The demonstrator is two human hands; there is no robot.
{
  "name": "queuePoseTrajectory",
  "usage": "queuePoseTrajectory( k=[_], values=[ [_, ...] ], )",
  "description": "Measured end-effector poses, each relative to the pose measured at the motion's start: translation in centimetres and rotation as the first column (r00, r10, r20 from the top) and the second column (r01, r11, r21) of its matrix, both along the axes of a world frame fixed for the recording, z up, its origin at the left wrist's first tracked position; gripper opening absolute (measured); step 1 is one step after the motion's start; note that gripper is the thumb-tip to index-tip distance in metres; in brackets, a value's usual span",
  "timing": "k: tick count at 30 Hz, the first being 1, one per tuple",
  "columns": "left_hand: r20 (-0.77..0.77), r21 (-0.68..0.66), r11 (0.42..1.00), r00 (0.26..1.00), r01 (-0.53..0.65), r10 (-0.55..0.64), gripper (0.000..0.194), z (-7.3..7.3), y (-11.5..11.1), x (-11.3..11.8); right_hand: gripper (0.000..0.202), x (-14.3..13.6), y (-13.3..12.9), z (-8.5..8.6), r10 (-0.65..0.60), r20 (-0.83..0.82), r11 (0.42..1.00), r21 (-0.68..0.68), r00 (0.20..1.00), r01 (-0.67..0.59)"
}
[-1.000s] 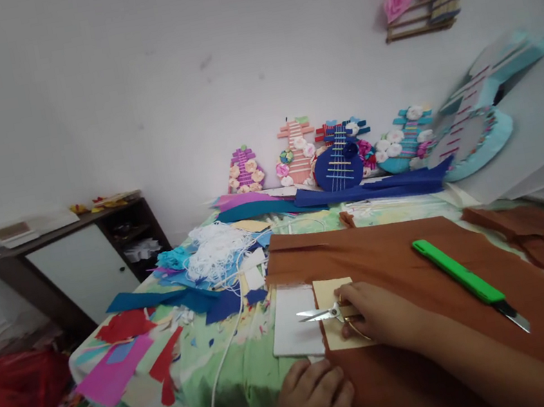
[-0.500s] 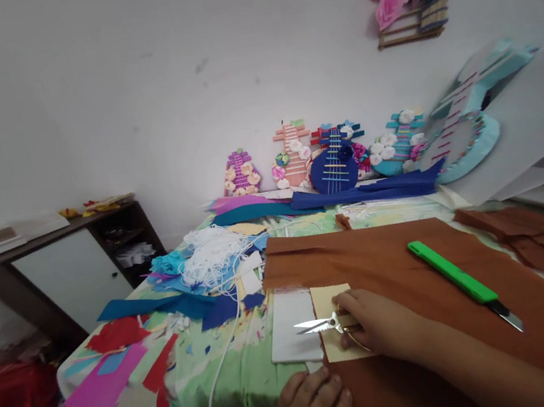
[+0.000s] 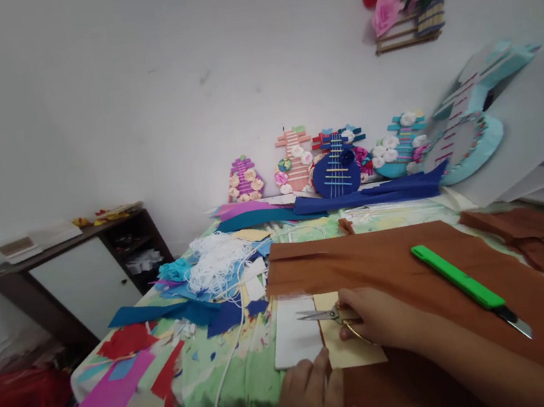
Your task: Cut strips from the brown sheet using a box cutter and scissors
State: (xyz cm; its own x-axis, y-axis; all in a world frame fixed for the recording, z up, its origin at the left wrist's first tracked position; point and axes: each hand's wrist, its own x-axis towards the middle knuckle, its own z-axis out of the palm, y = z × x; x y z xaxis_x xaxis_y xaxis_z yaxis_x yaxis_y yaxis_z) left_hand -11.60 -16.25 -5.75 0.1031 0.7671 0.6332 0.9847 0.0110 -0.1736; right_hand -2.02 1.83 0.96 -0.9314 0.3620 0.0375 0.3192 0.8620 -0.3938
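My right hand (image 3: 376,318) is closed on a pair of scissors (image 3: 318,315) with gold handles. Their blades point left over a white board (image 3: 293,340) and stand slightly apart. Under the scissors lies a cream sheet (image 3: 348,351), next to the board. My left hand (image 3: 311,396) rests at the near edge of the board, fingers extended, with the fingertips touching near the corner of the cream sheet. A large brown sheet (image 3: 390,249) spreads beneath and beyond them. To the right, a green utility knife (image 3: 458,277) lies on it, blade out.
White string (image 3: 216,259) is heaped at the left among coloured scraps, including a magenta piece (image 3: 118,392). Several decorated lute-shaped crafts, one blue (image 3: 335,175), lean on the wall. More brown material (image 3: 542,240) lies at right. A low cabinet (image 3: 80,283) stands left.
My left hand has moved up and right onto the edges of the board and the cream sheet. The scissors have tilted slightly, staying in my right hand. The view has shifted a little.
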Motion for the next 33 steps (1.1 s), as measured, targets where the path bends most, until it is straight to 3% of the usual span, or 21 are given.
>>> queuePoseTrajectory(
  k=[5,8,11,15,19,21,23,26,28,30,31,33],
  values=[
    [0.186,-0.356,0.933,0.975,-0.051,0.125,0.061,3.2,1.6,0.9,0.023,-0.6,0.9,-0.5,-0.064,-0.04,0.994,-0.088,0.997,0.06],
    [0.222,-0.487,0.87,0.953,-0.075,0.206,0.046,5.4,2.7,1.5,0.025,-1.0,1.8,-0.5,-0.187,-0.096,0.967,-0.192,0.978,0.167],
    [0.196,-0.516,0.854,0.96,-0.071,0.199,0.033,6.8,3.7,1.4,0.027,-0.3,3.0,0.5,-0.353,-0.117,0.923,-0.208,0.928,0.325],
    [0.205,-0.533,0.845,0.975,0.042,0.081,0.018,6.9,5.3,0.3,0.023,2.4,5.7,2.3,-0.476,-0.069,0.879,-0.04,0.876,0.475],
    [0.226,-0.537,0.839,0.973,0.091,0.04,0.013,6.6,6.7,-0.3,0.014,5.4,7.7,2.4,-0.496,-0.007,0.859,0.14,0.868,0.492],
    [0.211,-0.535,0.839,0.977,0.093,0.026,0.013,6.7,7.2,-0.3,0.007,6.3,7.8,2.2,-0.481,0.078,0.867,0.193,0.873,0.46],
    [0.168,-0.547,0.833,0.986,0.082,0.013,0.014,6.8,7.7,-0.2,0.004,7.2,7.6,2.2,-0.397,0.171,0.912,0.181,0.902,0.368],
    [0.09,-0.572,0.819,0.996,0.049,0.004,0.011,6.8,8.4,0.0,0.009,8.8,7.6,2.3,-0.271,0.132,0.952,0.181,0.953,0.246],
    [0.083,-0.579,0.815,0.997,0.038,0.012,0.009,6.5,8.7,0.0,0.009,10.2,8.4,2.3,-0.329,0.046,0.917,0.255,0.943,0.307],
    [0.112,-0.587,0.808,0.993,0.045,0.026,0.01,6.2,9.0,0.0,0.01,11.6,9.6,2.2,-0.499,0.054,0.83,0.316,0.865,0.459],
    [0.129,-0.593,0.803,0.991,0.052,0.032,0.012,6.1,9.0,0.0,0.015,12.2,10.1,2.1,-0.559,0.119,0.808,0.298,0.821,0.508],
    [0.16,-0.603,0.794,0.987,0.072,0.033,0.014,5.8,9.1,-0.1,0.018,12.7,11.0,1.9,-0.571,0.24,0.82,0.205,0.785,0.534]
  ],
)
